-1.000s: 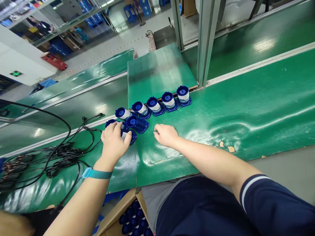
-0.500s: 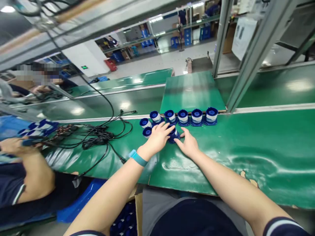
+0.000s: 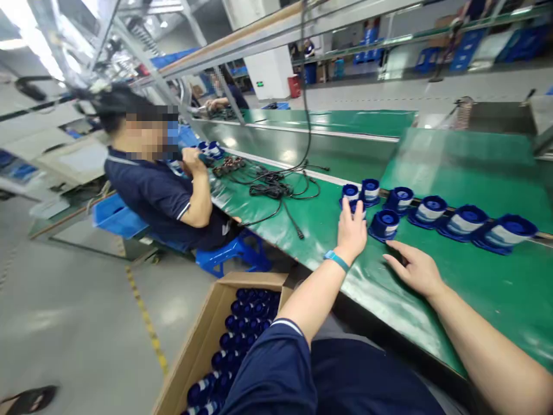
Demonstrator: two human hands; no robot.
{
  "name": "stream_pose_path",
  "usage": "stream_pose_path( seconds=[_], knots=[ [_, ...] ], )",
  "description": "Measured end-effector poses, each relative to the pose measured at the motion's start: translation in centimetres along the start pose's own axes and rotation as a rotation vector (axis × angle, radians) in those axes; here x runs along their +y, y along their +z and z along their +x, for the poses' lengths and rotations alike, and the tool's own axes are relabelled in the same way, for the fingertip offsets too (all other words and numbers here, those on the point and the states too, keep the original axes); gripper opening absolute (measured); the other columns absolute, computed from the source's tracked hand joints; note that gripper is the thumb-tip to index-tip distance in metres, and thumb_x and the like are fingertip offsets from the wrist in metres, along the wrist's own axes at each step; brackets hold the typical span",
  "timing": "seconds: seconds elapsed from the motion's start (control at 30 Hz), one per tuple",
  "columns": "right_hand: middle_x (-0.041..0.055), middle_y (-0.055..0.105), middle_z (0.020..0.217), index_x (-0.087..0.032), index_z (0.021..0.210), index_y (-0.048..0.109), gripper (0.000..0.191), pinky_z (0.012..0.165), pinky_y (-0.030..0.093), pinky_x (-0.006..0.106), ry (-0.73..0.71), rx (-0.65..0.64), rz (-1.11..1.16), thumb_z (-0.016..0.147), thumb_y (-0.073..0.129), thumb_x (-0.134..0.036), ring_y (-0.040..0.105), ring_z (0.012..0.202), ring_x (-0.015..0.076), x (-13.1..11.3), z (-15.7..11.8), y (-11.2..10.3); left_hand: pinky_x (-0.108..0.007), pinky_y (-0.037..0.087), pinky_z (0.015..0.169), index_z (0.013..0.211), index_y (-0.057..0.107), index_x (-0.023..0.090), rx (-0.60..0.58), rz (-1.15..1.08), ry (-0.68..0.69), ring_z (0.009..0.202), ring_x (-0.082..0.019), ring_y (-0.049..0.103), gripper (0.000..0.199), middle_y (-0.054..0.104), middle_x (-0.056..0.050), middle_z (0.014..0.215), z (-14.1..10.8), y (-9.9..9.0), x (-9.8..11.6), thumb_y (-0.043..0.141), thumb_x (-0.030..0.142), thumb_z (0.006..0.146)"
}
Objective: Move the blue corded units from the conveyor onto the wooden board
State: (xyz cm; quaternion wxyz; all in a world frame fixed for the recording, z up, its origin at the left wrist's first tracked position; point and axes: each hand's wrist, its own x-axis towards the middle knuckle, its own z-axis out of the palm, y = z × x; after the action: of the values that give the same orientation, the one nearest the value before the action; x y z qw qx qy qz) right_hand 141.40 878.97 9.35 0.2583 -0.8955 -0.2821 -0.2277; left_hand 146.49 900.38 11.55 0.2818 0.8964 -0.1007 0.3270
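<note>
My left hand reaches over a blue round housing with a white band at the near left of the group; two fingers lie along it, and the thumb is hidden. To its right, another blue housing stands upright on its flanged base. My right hand is just in front of that housing, thumb and index finger apart, holding nothing. Behind, a row of similar housings runs along the bench's far edge. A teal band circles my left wrist.
Black cables lie on the green bench to the left. Beyond them a co-worker sits on a blue stool. Below my left arm is a cardboard box holding many blue housings. A cable hangs down over the bench.
The view has swung left and down, bringing the box and co-worker into sight. My left hand has left the central housing for the one to its left; my right hand has drawn slightly away.
</note>
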Motion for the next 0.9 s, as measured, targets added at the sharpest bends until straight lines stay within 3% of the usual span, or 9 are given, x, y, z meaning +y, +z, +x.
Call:
stream_pose_path(
  seconds=[0.1,0.2,0.3,0.4,0.43,0.53,0.57,0.7,0.9],
  knots=[
    [0.0107,0.068,0.136,-0.017,0.129,0.068,0.05,0.094,0.06,0.045,-0.087,-0.061,-0.183,0.099,0.051,-0.054,0.07,0.113,0.0298,-0.6,0.6,0.0,-0.057,0.034,0.123,0.16,0.023,0.014,0.02,-0.072,-0.019,0.157,-0.04,0.018,0.069,-0.002,-0.025,0.171,-0.2,-0.3,1.1,0.05,0.027,0.098],
    [0.0108,0.061,0.145,-0.017,0.132,0.067,0.05,0.081,0.062,0.044,-0.069,-0.11,-0.338,0.1,0.049,-0.052,0.071,0.109,0.0314,-2.0,2.0,0.5,-0.057,0.034,0.124,0.161,0.017,0.012,0.046,-0.192,-0.046,0.158,-0.039,0.017,0.077,0.005,-0.026,0.17,-4.4,-3.2,2.4,0.054,0.034,0.097],
    [0.0114,0.06,0.146,-0.017,0.132,0.067,0.049,0.073,0.06,0.038,-0.019,-0.078,-0.427,0.099,0.05,-0.051,0.071,0.107,0.0292,-3.0,3.2,1.1,-0.052,0.043,0.12,0.154,0.035,0.02,0.074,-0.276,0.081,0.151,-0.031,0.036,0.061,0.037,-0.02,0.161,-14.1,-7.8,1.6,0.054,0.031,0.097],
    [0.0139,0.066,0.138,-0.014,0.124,0.07,0.045,0.078,0.058,0.032,-0.023,0.022,-0.446,0.099,0.053,-0.048,0.07,0.109,0.0253,-3.4,3.1,1.3,-0.052,0.05,0.111,0.127,0.059,0.025,0.172,-0.186,0.055,0.139,-0.03,0.051,0.036,0.06,-0.012,0.138,-26.5,-12.5,-2.9,0.057,0.023,0.09],
    [0.015,0.068,0.133,-0.013,0.121,0.07,0.045,0.082,0.057,0.032,-0.056,0.038,-0.426,0.098,0.054,-0.048,0.07,0.108,0.0246,-3.6,2.9,1.3,-0.052,0.05,0.111,0.118,0.062,0.024,0.149,-0.123,-0.101,0.136,-0.029,0.053,0.028,0.063,-0.012,0.133,-30.4,-13.9,-5.1,0.056,0.023,0.091],
    [0.0177,0.071,0.124,-0.012,0.118,0.068,0.049,0.097,0.053,0.04,-0.203,-0.016,-0.326,0.096,0.058,-0.055,0.069,0.109,0.0275,-5.0,2.4,1.5,-0.049,0.046,0.114,0.114,0.063,0.019,-0.053,0.13,-0.999,0.127,-0.027,0.059,0.028,0.066,-0.014,0.127,-39.8,-16.9,-12.0,0.047,0.033,0.095],
    [0.0181,0.07,0.126,-0.013,0.119,0.067,0.051,0.099,0.051,0.044,-0.243,-0.058,-0.304,0.095,0.058,-0.057,0.067,0.112,0.0297,-5.8,2.4,1.7,-0.052,0.048,0.11,0.117,0.062,0.014,-0.089,0.172,-1.156,0.123,-0.031,0.061,0.034,0.066,-0.019,0.124,-42.0,-17.4,-14.1,0.045,0.033,0.095],
    [0.0176,0.062,0.14,-0.017,0.131,0.06,0.058,0.1,0.047,0.051,-0.309,-0.217,-0.282,0.093,0.057,-0.061,0.059,0.125,0.0361,-9.4,3.4,3.0,-0.052,0.052,0.101,0.123,0.057,0.005,-0.27,0.224,-1.448,0.118,-0.037,0.063,0.041,0.062,-0.027,0.125,-46.4,-17.0,-19.7,0.049,0.03,0.092],
    [0.0204,0.057,0.146,-0.02,0.136,0.055,0.056,0.105,0.044,0.054,-0.252,-0.296,-0.251,0.094,0.058,-0.057,0.055,0.131,0.0391,-11.4,4.5,3.3,-0.04,0.054,0.096,0.126,0.059,0.01,-0.584,0.197,-1.545,0.105,-0.024,0.068,0.037,0.066,-0.017,0.122,-45.2,-10.7,-25.0,0.057,0.033,0.097]
  ],
)
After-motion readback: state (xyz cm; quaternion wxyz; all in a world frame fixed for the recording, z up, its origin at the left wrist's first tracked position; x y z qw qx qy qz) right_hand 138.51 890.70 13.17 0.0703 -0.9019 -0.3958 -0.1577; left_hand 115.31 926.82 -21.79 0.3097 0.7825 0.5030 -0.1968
